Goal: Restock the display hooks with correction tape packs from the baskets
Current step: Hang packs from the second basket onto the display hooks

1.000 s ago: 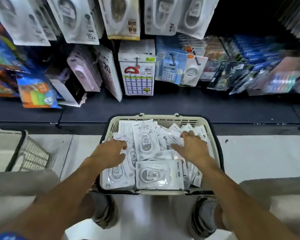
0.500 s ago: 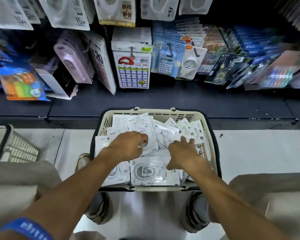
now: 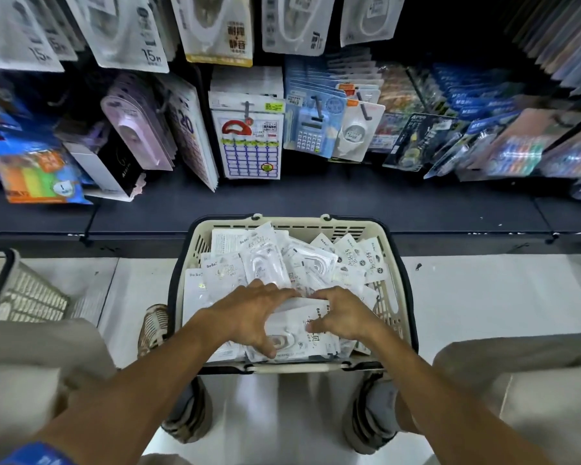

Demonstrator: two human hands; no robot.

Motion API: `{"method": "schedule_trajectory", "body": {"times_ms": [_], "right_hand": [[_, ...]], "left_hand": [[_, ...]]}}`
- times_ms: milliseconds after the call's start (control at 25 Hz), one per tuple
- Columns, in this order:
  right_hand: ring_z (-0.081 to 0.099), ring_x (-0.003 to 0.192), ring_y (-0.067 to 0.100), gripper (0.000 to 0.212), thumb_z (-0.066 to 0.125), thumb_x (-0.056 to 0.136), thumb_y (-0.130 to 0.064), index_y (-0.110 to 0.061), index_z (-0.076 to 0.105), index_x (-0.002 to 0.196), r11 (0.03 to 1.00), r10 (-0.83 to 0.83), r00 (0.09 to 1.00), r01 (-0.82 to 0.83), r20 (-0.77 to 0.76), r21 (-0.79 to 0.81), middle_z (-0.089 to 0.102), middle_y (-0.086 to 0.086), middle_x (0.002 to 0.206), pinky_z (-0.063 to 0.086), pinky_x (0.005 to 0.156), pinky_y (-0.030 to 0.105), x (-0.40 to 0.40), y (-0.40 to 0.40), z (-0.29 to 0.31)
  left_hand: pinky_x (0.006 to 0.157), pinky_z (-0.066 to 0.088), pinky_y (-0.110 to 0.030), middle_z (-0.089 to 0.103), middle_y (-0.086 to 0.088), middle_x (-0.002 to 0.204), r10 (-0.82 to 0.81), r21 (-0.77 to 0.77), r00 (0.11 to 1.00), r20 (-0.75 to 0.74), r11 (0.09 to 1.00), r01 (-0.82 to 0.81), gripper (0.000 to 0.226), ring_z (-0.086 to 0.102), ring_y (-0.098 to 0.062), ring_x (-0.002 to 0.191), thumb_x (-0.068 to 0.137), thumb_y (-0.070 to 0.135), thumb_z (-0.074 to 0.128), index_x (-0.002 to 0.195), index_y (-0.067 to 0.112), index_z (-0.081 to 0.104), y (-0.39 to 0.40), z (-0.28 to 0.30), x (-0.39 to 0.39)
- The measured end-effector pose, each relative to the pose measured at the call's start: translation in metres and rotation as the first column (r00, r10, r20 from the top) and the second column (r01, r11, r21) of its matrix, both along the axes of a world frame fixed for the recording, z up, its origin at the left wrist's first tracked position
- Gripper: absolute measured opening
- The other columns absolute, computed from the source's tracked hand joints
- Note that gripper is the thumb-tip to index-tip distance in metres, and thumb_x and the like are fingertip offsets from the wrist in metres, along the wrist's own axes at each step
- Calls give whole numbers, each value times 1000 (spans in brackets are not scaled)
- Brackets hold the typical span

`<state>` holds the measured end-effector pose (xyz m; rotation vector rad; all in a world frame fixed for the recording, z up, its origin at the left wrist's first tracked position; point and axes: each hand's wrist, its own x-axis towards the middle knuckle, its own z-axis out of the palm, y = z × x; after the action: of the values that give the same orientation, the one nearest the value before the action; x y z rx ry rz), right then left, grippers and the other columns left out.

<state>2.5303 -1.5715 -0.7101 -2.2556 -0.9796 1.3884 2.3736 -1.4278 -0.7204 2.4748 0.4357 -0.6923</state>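
A cream basket (image 3: pixel 394 303) with a dark rim stands on the floor between my feet, filled with several white correction tape packs (image 3: pixel 275 263). Both hands are inside it at its near end. My left hand (image 3: pixel 249 315) and my right hand (image 3: pixel 344 313) clasp the two sides of a small stack of white packs (image 3: pixel 299 333), fingers curled round its edges. Larger correction tape packs (image 3: pixel 131 31) hang on display hooks at the top of the view.
A dark shelf ledge (image 3: pixel 316 203) runs behind the basket, under hanging stationery: a label pack (image 3: pixel 249 142), a calculator pack (image 3: pixel 311 132), purple packs (image 3: pixel 138 135). A second cream basket (image 3: pixel 21 290) sits at the left. My shoes flank the basket on the pale floor.
Both hands have drawn together toward the basket's near end and closed on a stack of packs. The view has shifted slightly downward.
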Motion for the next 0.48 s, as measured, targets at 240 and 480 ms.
{"method": "schedule_trajectory", "body": {"times_ms": [240,480], "right_hand": [[68,63,5,13,86,76,-24,-27,74,80,948,297,886,-319,355,4,74,-7,78,52,51,23,50,30,84],[67,64,7,19,84,70,-22,-29,74,83,875,357,859,-445,366,191,72,-9,71,58,61,39,56,35,133]], "left_hand": [[107,38,-43,35,-1,146,333,32,923,194,938,-345,124,33,-25,136,56,65,87,155,41,15,0,29,13],[91,51,-31,67,23,102,273,-202,893,359,956,-212,77,60,1,93,48,60,88,111,44,49,-3,73,33]]}}
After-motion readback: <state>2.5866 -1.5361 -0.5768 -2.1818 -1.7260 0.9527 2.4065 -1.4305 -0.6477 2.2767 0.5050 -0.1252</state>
